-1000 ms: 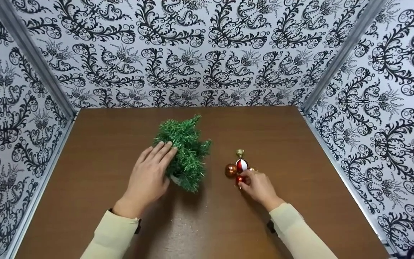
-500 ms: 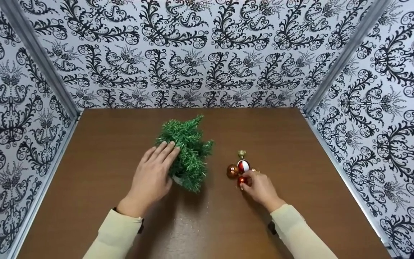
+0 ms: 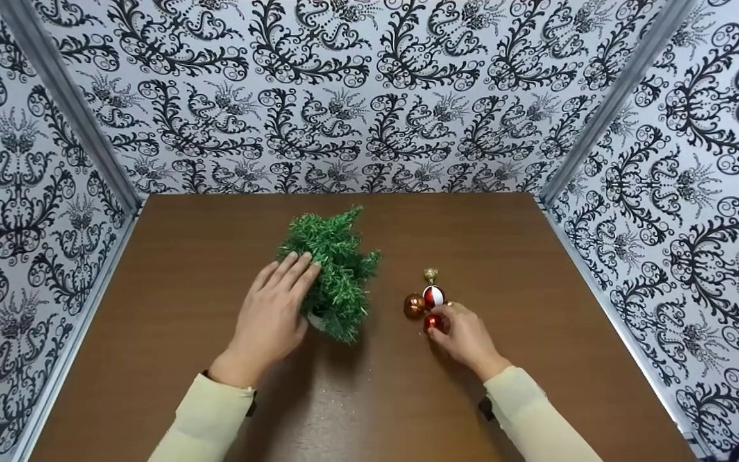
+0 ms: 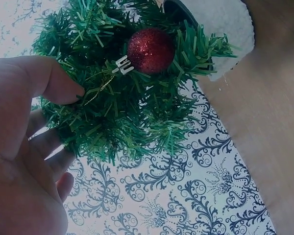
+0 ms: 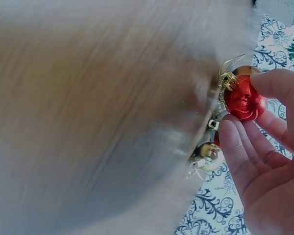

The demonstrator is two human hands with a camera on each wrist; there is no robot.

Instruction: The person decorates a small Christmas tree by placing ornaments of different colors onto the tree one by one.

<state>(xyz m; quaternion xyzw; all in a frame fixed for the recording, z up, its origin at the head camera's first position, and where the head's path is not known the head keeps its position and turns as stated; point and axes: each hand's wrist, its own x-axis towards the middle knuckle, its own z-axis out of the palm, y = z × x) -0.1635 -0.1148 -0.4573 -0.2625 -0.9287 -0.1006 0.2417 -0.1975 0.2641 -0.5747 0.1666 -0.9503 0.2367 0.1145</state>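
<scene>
A small green artificial Christmas tree [image 3: 337, 276] is on the brown table, left of centre. My left hand [image 3: 268, 317] rests on its left side, fingers extended over the branches; in the left wrist view the thumb lies along the near branches. There a glittery dark red bauble [image 4: 151, 50] with a silver cap and gold string sits among the needles. To the right, my right hand [image 3: 470, 333] pinches a shiny red bauble [image 5: 244, 100] between thumb and fingers. Beside it lie a copper bauble [image 3: 414, 305], a red-and-white bauble [image 3: 433, 296] and a small gold bauble [image 3: 431, 274].
The tree's white fluffy base [image 4: 232, 32] shows in the left wrist view. Another gold bauble [image 5: 210, 155] lies below the right hand's fingers in the right wrist view. Patterned black-and-white walls [image 3: 344, 122] enclose the brown table [image 3: 215, 231] at the back and sides.
The head view has shifted slightly. Both hands stay almost in place, the left on the tree and the right at the red bauble, which shows a little turned.
</scene>
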